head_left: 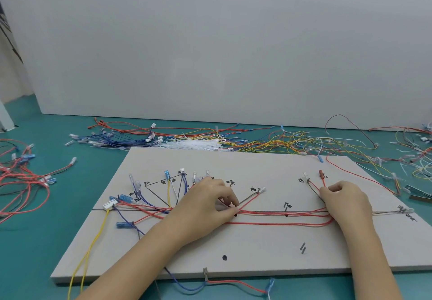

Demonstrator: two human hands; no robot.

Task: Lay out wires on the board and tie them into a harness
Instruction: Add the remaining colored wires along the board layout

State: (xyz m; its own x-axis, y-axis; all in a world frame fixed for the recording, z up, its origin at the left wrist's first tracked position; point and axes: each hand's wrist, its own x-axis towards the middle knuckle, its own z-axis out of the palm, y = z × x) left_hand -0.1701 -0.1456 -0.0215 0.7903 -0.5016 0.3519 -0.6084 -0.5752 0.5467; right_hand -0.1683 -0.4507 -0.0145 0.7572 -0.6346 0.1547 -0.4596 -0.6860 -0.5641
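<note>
Teal tabletop (pixel 58 224) is seen under a plain grey wall, and on it a pale grey matte board (pixel 257 253) is laid flat, marked with black guide lines and handwritten labels. Along the long black line drawn from 9 o'clock to 3 o'clock, a bundle of red wires (pixel 280 216) is stretched, so its long axis runs straight between the two hands. The left hand (pixel 205 203) is closed in a pinch on that bundle at the 9 o'clock end of the free run, thumb and curled fingers meeting on the strands. The right hand (pixel 346 203) is curled round the same wires at the 3 o'clock end, where they bend up toward a red terminal (pixel 321 173) at 12 o'clock of it. The stretch to be tied is judged to lie between the hands, about equally near to each.

The wires are thin, round and flexible, with smooth plastic insulation; they are likely to spring apart if let go. At the board's 9 o'clock side a white connector (pixel 109 205) is seen with yellow wires (pixel 93 248) trailing off the near edge, and blue sleeved terminals (pixel 124 198) fan out beside it. A sheaf of white cable ties (pixel 194 144) lies beyond the board at 12 o'clock, well apart from both hands, among loose multicoloured wires (pixel 304 143)
</note>
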